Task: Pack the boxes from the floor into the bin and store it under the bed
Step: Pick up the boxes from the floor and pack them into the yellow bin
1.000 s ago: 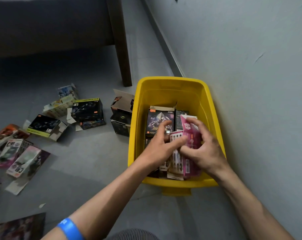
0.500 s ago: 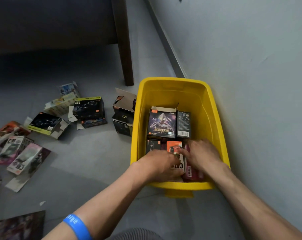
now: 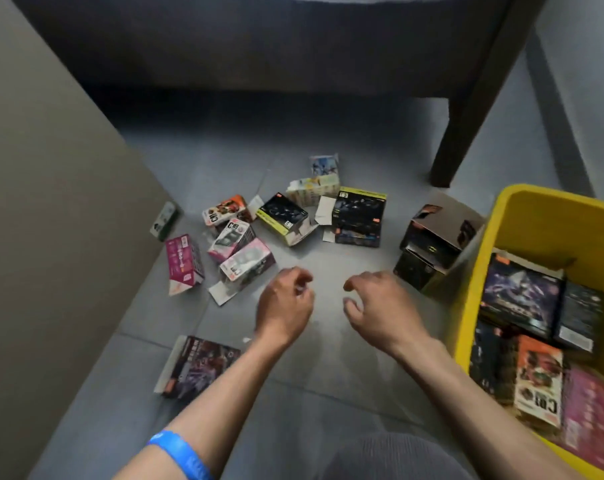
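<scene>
The yellow bin (image 3: 473, 292) stands on the floor at the right and holds several packed boxes, among them a purple figure box (image 3: 520, 296) and an orange box (image 3: 539, 379). Several boxes lie scattered on the grey floor: a black and yellow box (image 3: 359, 211), a pink box (image 3: 247, 259), a magenta box (image 3: 183, 261), a black box (image 3: 432, 247) beside the bin and a dark flat box (image 3: 200, 365) close to me. My left hand (image 3: 285, 303) and my right hand (image 3: 380, 306) hover over the floor, fingers loosely curled, holding nothing.
The bed (image 3: 259, 39) spans the top, with a dark gap beneath it and a dark wooden leg (image 3: 467, 126) at the right. A beige panel (image 3: 51, 202) rises along the left. A blue band (image 3: 179, 452) is on my left wrist.
Both hands have left the bin, where they set down the pink and orange boxes, and now hang empty over the floor. My view has swung left toward the scattered boxes.
</scene>
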Demonstrator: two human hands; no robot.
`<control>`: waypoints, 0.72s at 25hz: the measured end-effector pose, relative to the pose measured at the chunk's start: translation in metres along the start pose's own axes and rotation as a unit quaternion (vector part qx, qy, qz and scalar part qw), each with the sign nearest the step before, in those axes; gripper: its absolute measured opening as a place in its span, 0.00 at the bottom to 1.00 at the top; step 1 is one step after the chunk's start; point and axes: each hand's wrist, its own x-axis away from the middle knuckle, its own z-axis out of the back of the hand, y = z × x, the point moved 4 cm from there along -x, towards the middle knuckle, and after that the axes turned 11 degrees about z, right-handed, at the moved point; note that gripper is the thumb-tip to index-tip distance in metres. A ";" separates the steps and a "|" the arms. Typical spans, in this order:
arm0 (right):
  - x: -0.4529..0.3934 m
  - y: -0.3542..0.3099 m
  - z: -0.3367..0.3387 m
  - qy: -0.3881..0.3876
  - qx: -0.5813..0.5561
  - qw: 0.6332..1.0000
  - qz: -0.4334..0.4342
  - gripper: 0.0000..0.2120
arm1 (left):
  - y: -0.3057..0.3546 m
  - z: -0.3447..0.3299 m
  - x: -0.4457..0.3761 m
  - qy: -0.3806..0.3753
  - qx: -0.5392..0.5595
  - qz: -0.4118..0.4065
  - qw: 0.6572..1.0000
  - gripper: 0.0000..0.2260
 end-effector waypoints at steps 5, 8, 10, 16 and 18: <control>-0.052 0.036 -0.006 0.032 0.130 0.988 -0.073 0.25 | -0.082 0.024 -0.039 -0.023 -0.078 0.057 0.995 0.13; -0.053 0.086 0.019 0.002 0.139 0.966 -0.218 0.29 | -0.040 -0.005 -0.062 -0.057 -0.052 0.005 0.997 0.13; -0.039 0.099 0.017 -0.062 0.136 0.958 -0.246 0.28 | -0.012 -0.024 -0.062 -0.088 -0.049 -0.029 0.994 0.13; -0.025 0.113 0.004 -0.032 0.051 0.961 -0.269 0.40 | 0.067 -0.064 -0.109 -0.051 -0.058 -0.125 0.989 0.12; -0.025 0.119 0.005 -0.073 0.053 0.959 -0.270 0.41 | 0.087 -0.077 -0.126 -0.028 -0.101 -0.133 0.986 0.18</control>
